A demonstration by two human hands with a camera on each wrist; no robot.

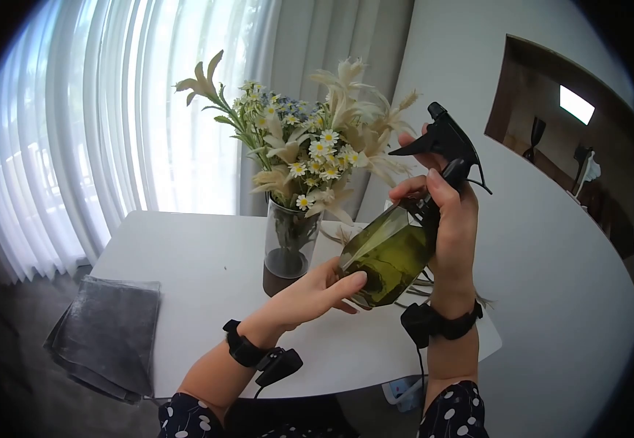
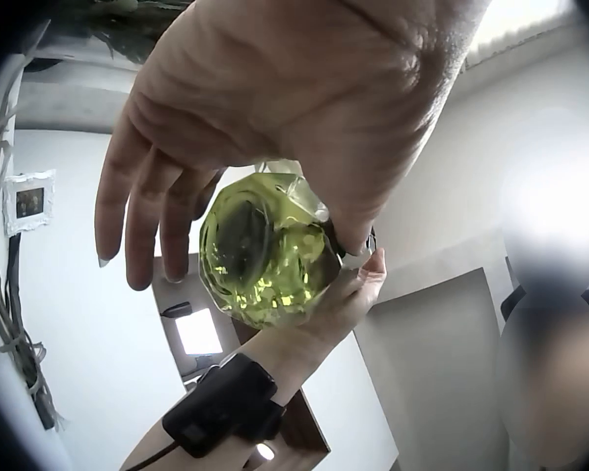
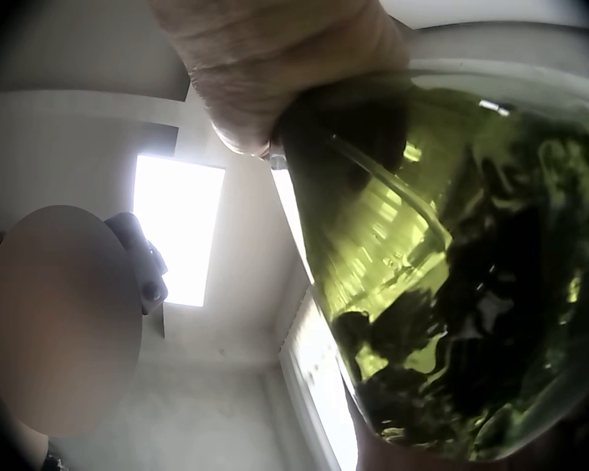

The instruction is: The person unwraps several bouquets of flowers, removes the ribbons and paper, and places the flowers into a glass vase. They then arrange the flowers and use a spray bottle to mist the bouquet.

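A green faceted spray bottle [image 1: 388, 255] with a black trigger head [image 1: 445, 139] is held tilted above the table, its nozzle end up. My right hand [image 1: 452, 219] grips it around the neck, with the thumb along the near side. At the base, my left hand [image 1: 317, 292] holds the bottle between its thumb and fingers; in the left wrist view the fingers [image 2: 142, 216] hang along one side of the bottom. Green liquid shows through the bottle wall [image 3: 452, 255] in the right wrist view. Behind the hands stands a glass vase [image 1: 291, 237] of daisies and pale lilies [image 1: 321, 150].
The vase is on a white table [image 1: 207, 255]. Dark folded sheets [image 1: 116, 332] hang over its left edge. Loose stems [image 1: 419, 288] lie to the right, beneath the bottle. Sheer curtains [image 1: 142, 109] cover the window, and a wall niche [image 1: 558, 124] is at the right.
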